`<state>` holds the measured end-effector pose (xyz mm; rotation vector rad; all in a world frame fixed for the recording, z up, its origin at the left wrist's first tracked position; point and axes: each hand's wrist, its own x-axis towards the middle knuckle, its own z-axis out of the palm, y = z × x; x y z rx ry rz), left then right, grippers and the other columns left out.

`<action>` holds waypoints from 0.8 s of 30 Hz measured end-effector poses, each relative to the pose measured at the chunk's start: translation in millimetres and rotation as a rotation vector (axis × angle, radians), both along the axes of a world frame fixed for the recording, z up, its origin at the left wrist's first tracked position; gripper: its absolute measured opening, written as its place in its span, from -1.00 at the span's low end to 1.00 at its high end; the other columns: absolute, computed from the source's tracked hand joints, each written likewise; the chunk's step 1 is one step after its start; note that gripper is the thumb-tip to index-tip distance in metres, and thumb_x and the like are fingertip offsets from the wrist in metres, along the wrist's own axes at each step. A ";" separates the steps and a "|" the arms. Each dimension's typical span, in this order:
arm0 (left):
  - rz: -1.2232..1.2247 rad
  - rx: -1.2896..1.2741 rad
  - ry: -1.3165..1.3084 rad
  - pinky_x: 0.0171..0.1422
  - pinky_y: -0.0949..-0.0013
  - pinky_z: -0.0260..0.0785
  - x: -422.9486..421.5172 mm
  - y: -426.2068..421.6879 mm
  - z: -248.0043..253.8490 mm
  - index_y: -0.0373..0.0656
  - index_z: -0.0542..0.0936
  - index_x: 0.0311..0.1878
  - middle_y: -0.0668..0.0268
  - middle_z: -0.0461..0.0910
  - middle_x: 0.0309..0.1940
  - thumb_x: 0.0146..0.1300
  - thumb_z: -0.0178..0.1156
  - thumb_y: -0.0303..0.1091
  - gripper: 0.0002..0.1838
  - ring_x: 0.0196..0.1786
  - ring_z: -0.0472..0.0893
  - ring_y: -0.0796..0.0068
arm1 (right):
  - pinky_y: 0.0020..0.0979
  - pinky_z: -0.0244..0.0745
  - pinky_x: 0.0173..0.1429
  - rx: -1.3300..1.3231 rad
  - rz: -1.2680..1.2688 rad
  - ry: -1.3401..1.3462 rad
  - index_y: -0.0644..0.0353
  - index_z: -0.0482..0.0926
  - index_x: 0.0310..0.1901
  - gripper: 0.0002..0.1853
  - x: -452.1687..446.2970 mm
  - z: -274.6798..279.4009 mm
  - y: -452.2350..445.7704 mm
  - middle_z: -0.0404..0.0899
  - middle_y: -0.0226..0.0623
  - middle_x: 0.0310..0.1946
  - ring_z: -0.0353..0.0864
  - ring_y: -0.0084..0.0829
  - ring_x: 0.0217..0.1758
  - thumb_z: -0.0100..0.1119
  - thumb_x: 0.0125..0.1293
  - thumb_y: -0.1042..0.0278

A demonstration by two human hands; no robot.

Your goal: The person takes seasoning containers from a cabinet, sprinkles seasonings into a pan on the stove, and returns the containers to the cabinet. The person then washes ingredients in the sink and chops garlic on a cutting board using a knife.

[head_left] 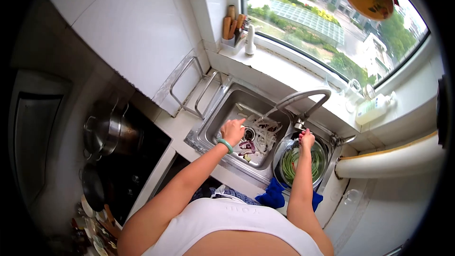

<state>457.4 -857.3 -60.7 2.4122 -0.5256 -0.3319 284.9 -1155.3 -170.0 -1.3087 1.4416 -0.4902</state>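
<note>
My left hand (232, 132), with a green bangle on the wrist, hangs over the left basin of the steel sink (215, 109). Its fingers are partly stretched out and nothing shows in them. White and purple vegetable scraps (249, 147) lie around the drain below it. At the base of the curved faucet (303, 94), my right hand (307, 140) has its fingers closed on the faucet handle (300, 127). Under my right forearm, a glass bowl (280, 154) of long green beans (288, 165) sits over the right side of the sink.
Blue cloths (271, 194) lie at the sink's front edge. A metal rack (192, 87) stands to its left. The windowsill holds a knife block (229, 41) and a soap bottle (374, 109). A steel pot (106, 132) and a dark pan (92, 187) are at the stove.
</note>
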 end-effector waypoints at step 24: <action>0.164 -0.551 -0.107 -0.19 0.25 0.48 -57.3 120.3 -6.5 -0.13 0.72 -0.29 0.27 0.70 -0.36 -0.15 0.33 -0.43 -0.74 -0.26 0.67 0.29 | 0.06 0.43 0.02 -1.078 1.378 0.528 0.16 0.63 -0.04 -0.70 56.4 82.0 196.1 0.58 -0.05 -0.06 0.55 0.01 0.05 0.12 0.25 0.24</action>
